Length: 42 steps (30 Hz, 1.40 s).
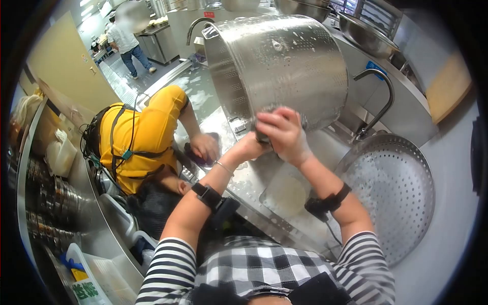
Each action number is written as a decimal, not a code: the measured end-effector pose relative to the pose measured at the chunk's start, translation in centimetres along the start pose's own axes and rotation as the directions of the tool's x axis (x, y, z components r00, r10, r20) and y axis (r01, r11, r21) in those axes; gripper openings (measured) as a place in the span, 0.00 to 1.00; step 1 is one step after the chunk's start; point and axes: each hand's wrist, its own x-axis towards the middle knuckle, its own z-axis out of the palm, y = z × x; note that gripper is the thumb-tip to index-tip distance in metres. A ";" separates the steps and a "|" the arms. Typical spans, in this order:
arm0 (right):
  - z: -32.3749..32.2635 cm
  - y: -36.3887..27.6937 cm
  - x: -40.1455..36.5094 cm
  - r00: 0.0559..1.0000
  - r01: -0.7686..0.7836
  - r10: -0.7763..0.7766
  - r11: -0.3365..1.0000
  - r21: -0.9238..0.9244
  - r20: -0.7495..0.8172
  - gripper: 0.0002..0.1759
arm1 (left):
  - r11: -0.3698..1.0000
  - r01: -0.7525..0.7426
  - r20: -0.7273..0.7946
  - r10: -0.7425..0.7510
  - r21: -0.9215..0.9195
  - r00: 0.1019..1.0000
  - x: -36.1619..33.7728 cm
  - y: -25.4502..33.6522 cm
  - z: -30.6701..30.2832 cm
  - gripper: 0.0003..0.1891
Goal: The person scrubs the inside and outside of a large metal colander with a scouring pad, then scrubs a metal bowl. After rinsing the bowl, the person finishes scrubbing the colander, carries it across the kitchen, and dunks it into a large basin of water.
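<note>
A big perforated steel strainer pot (300, 66) lies on its side over the sink, wet and spotted with suds. My left hand (247, 147) is closed around the handle at the near lower edge of its rim. My right hand (282, 132), slightly blurred, presses against the same spot, fingers curled over a dark grey scouring pad (304, 122) that is mostly hidden. Both hands are close together, below the pot's open mouth.
A co-worker in a yellow top (145, 122) bends over the counter at left, one hand on a dark cloth (195, 152). A round perforated steel basin (424, 203) stands at right, beside a curved faucet (390, 96). Another person (127, 43) stands farther back.
</note>
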 end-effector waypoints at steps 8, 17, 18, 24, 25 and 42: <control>2.9 6.6 14.7 0.994 -0.081 0.087 0.993 -0.081 0.073 0.12 | 0.982 0.170 0.017 -0.172 0.080 0.985 -1.1 -1.2 2.7 0.13; -0.1 5.7 3.0 0.982 -0.156 0.101 0.910 -0.384 -0.159 0.13 | 0.873 -0.038 -0.162 -0.047 -0.487 0.986 -0.7 6.4 -3.9 0.16; -1.3 10.2 3.2 0.958 -0.199 0.082 0.881 -0.430 -0.274 0.13 | 0.895 -0.008 -0.141 -0.062 -0.446 0.988 -1.1 6.3 -3.3 0.15; -4.4 9.3 3.1 0.881 -0.457 0.348 0.802 -0.384 -0.320 0.09 | 0.849 -0.017 -0.141 -0.067 -0.528 0.988 -0.4 7.9 -2.0 0.14; -2.6 6.0 2.6 0.938 -0.308 0.219 0.882 -0.357 -0.268 0.08 | 0.849 -0.015 -0.138 -0.068 -0.529 0.988 0.2 8.5 -2.8 0.14; -0.6 9.0 7.3 0.976 -0.158 0.088 0.918 -0.365 -0.202 0.09 | 0.962 0.061 -0.128 -0.099 -0.268 0.987 -0.1 3.4 -0.4 0.11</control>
